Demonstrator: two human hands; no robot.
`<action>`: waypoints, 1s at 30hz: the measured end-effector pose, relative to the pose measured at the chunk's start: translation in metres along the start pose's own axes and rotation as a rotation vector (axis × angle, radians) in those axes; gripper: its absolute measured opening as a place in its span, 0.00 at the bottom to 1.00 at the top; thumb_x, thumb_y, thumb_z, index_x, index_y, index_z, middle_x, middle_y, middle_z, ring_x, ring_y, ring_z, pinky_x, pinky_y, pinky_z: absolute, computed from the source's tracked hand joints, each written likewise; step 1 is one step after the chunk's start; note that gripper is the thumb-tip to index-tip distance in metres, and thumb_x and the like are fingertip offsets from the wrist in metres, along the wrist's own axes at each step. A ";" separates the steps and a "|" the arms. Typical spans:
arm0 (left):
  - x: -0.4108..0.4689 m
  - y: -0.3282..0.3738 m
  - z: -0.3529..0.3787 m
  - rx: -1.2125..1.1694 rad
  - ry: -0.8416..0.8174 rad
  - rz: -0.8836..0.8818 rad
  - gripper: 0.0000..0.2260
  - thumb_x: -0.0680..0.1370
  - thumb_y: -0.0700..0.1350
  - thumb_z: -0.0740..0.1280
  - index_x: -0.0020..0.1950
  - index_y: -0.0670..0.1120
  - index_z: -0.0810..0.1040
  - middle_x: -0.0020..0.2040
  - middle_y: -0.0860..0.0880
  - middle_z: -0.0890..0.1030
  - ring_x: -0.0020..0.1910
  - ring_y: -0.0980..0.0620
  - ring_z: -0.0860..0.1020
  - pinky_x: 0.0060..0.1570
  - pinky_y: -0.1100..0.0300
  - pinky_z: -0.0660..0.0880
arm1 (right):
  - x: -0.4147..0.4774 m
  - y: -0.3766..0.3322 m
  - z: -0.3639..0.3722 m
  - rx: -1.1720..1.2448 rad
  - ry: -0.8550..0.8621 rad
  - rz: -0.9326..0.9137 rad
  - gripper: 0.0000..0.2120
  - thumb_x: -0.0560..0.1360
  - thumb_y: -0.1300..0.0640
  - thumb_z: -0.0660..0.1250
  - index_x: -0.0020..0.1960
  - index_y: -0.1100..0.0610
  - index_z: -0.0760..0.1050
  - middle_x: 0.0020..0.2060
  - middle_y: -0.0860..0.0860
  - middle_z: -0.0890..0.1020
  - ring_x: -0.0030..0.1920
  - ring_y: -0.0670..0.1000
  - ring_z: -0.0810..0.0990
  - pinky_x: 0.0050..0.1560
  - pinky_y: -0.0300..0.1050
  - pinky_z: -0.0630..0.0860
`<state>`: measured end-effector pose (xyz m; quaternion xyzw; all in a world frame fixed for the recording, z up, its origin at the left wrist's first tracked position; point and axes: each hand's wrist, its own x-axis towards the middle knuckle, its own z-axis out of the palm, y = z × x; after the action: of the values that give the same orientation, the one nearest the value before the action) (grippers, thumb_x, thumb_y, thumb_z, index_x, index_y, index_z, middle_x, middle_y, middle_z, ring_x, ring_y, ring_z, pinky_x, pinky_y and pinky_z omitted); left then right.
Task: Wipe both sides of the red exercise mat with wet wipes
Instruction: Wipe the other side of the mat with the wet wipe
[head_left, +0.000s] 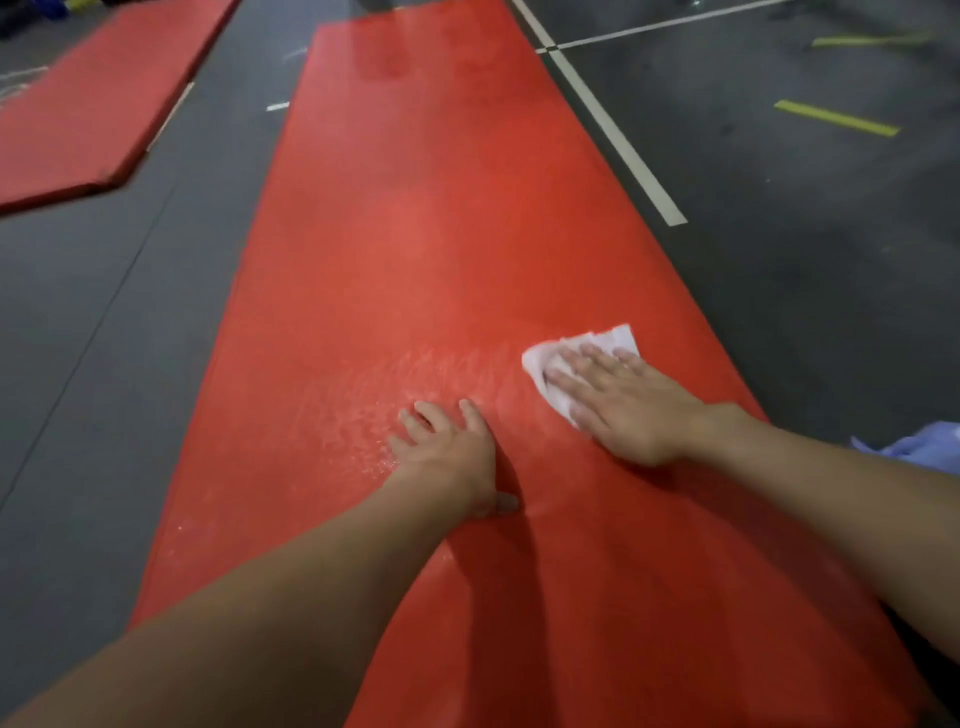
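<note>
Right hand: the right hand lies flat, palm down, fingers spread, pressing the wet wipe onto the mat. No pinch here, the grip is an open palm bearing down on the cloth.
Left hand: the left hand is empty, fingers splayed, planted on the red surface as a prop, thumb tucked toward the body.
Mat: the red exercise mat lies flat on the floor, directly under both hands, its long axis running straight away from the person toward the top of the view.
Key relation: the wipe sits near the mat's right edge, and the long dull stretch lies ahead of it and to its left. The right hand is the nearer one to that work, and looks the one to sweep.
Wet patch: a glistening streaked band shows between the two hands and just in front of the left one. The far half reads drier, though glare makes that uncertain.
Progress: my judgement is the top face is only partly wiped, the underside not yet reached.
Floor: dark grey floor, with a pale painted line along the mat's right side and yellow marks beyond.
Room: a second red mat lies well apart at far left; something pale blue shows by the right forearm, too cropped to identify.
</note>
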<state>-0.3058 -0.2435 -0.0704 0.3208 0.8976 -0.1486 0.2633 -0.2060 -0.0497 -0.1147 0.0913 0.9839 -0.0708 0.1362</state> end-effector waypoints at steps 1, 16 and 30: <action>-0.002 0.005 0.001 0.020 0.045 0.062 0.54 0.69 0.62 0.74 0.79 0.43 0.43 0.78 0.35 0.46 0.76 0.32 0.47 0.71 0.34 0.57 | 0.005 0.003 -0.007 0.025 -0.004 0.078 0.27 0.83 0.44 0.39 0.80 0.45 0.38 0.80 0.49 0.38 0.79 0.50 0.35 0.77 0.51 0.36; -0.008 0.034 -0.004 -0.053 -0.063 0.127 0.54 0.66 0.71 0.71 0.77 0.63 0.35 0.78 0.39 0.33 0.75 0.28 0.38 0.70 0.28 0.50 | -0.057 0.016 0.020 0.039 0.051 0.167 0.30 0.80 0.41 0.36 0.80 0.46 0.39 0.80 0.50 0.38 0.79 0.50 0.34 0.76 0.52 0.35; -0.007 0.015 -0.005 -0.391 0.002 0.181 0.39 0.73 0.60 0.71 0.79 0.61 0.54 0.80 0.43 0.47 0.78 0.39 0.49 0.75 0.41 0.52 | -0.032 0.023 0.016 0.219 0.254 0.644 0.28 0.83 0.53 0.47 0.80 0.61 0.47 0.80 0.59 0.47 0.80 0.56 0.42 0.79 0.53 0.41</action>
<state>-0.2936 -0.2336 -0.0637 0.3430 0.8771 0.0531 0.3321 -0.1672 -0.0350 -0.1234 0.4188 0.9003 -0.1173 0.0177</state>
